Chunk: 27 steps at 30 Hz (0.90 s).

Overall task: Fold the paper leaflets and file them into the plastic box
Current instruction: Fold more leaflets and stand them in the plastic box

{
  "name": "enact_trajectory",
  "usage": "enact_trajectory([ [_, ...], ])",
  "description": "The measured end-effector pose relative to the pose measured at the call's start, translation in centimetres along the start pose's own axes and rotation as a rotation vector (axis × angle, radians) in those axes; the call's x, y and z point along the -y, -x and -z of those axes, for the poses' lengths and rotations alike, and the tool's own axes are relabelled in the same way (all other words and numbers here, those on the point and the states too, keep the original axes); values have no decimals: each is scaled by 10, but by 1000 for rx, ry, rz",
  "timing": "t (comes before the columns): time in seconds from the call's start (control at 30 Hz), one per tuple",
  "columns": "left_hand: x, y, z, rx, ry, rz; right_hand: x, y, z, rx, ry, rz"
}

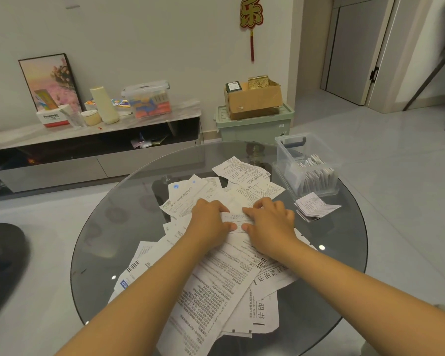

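A heap of printed paper leaflets (pixel 216 286) covers the middle of a round glass table (pixel 129 227). Both hands work on one small leaflet (pixel 235 219) on top of the heap. My left hand (pixel 211 218) pinches its left end between fingers and thumb. My right hand (pixel 270 219) pinches its right end the same way. The two thumbs nearly meet under the paper's near edge. A clear plastic box (pixel 288 160) stands open at the table's far right, with several folded leaflets standing inside. A small stack of folded leaflets (pixel 316 206) lies just in front of the box.
Beyond the table a low cabinet (pixel 93 134) carries a lidded plastic tub, a paper roll and a framed picture. A green bin (pixel 254 127) with a cardboard box on top stands by the wall. A dark seat (pixel 3 260) sits at the left edge.
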<state>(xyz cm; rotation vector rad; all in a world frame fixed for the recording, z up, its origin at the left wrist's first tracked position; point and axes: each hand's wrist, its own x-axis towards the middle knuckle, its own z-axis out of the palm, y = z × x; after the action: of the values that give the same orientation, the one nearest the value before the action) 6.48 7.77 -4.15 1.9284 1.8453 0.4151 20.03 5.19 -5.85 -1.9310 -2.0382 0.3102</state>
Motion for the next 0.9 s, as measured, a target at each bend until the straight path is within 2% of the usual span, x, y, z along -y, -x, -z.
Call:
enact_trajectory([
  [0.13,-1,1,0,6,-1,2,-1,1,0,-2,49,65],
  [0.3,-4,11,5,-31,73,-117,2,3,5,-77,-33,70],
  [0.4,-5,19,10,-66,198,-180,3,6,13,-139,-179,78],
  [0.47,-6,23,14,-107,249,-213,2,8,19,-97,-312,59],
  [0.57,-11,26,18,-79,284,-219,-3,13,29,-16,-448,52],
  [0.73,-21,35,20,-42,329,-258,-12,22,49,56,-329,165],
  [0.9,-44,45,19,-7,484,-314,-34,35,73,-12,-267,242],
])
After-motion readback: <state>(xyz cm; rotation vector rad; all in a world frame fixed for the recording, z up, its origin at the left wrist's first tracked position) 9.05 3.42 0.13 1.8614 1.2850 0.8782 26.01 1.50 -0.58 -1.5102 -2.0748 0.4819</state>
